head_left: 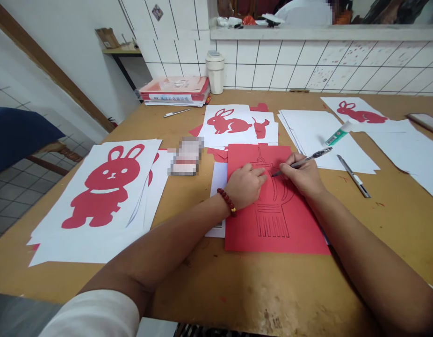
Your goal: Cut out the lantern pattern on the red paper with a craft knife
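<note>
Right hand (305,177) gripped a slim grey-black pen (321,153); loosely open left hand (245,186) braced the rectangular red paper sheet (240,239); light strokes seemed advisable.

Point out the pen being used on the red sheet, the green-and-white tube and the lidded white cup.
Pen (321,153): head view, on the upper end of its barrel.
Green-and-white tube (337,135): head view, on its green part.
Lidded white cup (215,75): head view, on the body below the lid.

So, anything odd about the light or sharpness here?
Head view: wall tiles slant at both sides, likely lens distortion; pale glare on the table near its front edge; dark shadow beside the right forearm; blocky pixels mask an item left of the red paper.
</note>
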Motion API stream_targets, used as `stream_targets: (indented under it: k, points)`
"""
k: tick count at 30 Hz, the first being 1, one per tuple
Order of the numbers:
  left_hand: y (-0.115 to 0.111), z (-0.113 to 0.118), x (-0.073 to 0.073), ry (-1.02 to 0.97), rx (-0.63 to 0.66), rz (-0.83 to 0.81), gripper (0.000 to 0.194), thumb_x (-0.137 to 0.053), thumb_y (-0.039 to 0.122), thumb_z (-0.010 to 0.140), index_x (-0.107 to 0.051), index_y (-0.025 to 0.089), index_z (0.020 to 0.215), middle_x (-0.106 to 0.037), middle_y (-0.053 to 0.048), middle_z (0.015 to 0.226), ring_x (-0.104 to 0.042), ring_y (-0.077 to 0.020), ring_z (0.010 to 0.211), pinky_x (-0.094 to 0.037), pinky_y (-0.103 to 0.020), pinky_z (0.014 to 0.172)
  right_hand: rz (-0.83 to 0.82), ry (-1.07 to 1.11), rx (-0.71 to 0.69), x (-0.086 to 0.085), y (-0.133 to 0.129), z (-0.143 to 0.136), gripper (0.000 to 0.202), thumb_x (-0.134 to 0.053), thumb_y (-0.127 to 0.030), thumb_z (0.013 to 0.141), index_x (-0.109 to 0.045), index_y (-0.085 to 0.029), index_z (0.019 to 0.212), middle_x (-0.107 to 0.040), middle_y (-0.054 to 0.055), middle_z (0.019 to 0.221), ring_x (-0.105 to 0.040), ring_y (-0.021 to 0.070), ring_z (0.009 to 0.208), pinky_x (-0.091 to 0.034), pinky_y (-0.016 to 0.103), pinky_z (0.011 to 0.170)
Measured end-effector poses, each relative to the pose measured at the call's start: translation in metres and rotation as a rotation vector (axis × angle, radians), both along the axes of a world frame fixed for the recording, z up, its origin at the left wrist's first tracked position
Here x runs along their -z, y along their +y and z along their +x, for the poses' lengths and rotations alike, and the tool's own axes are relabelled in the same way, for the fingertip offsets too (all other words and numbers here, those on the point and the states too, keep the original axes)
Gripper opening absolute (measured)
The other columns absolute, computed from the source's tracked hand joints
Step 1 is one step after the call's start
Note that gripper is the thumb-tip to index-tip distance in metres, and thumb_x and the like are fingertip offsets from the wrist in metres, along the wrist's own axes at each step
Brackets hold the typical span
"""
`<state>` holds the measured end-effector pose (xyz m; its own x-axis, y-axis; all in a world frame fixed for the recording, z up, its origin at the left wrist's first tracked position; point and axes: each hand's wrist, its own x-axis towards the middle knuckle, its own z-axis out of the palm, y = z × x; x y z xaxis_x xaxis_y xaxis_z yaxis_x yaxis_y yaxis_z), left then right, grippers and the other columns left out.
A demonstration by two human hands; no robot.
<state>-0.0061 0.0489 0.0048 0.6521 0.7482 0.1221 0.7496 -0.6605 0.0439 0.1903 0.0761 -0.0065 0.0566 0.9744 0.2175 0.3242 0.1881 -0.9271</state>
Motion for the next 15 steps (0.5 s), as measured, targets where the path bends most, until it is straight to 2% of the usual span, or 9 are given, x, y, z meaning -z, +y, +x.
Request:
stream_targets:
  k: [15]
  points:
    - [0.001, -0.0012, 0.0036, -0.029, 0.007, 0.026, 0.034, -0.046, 0.013, 0.096, -0.071, 0.018, 0.118, -0.065, -0.007, 0.133, -0.054, -0.0239, 0.097, -0.047, -0.037, 0.08, 0.006, -0.006, -0.002, 0.0013, 0.0006, 0.0008, 0.021, -0.069, -0.022, 0.065, -0.051, -0.023, 0.054, -0.05, -0.003, 0.05, -0.043, 0.0115, 0.048, -0.034, 0.028, 0.048]
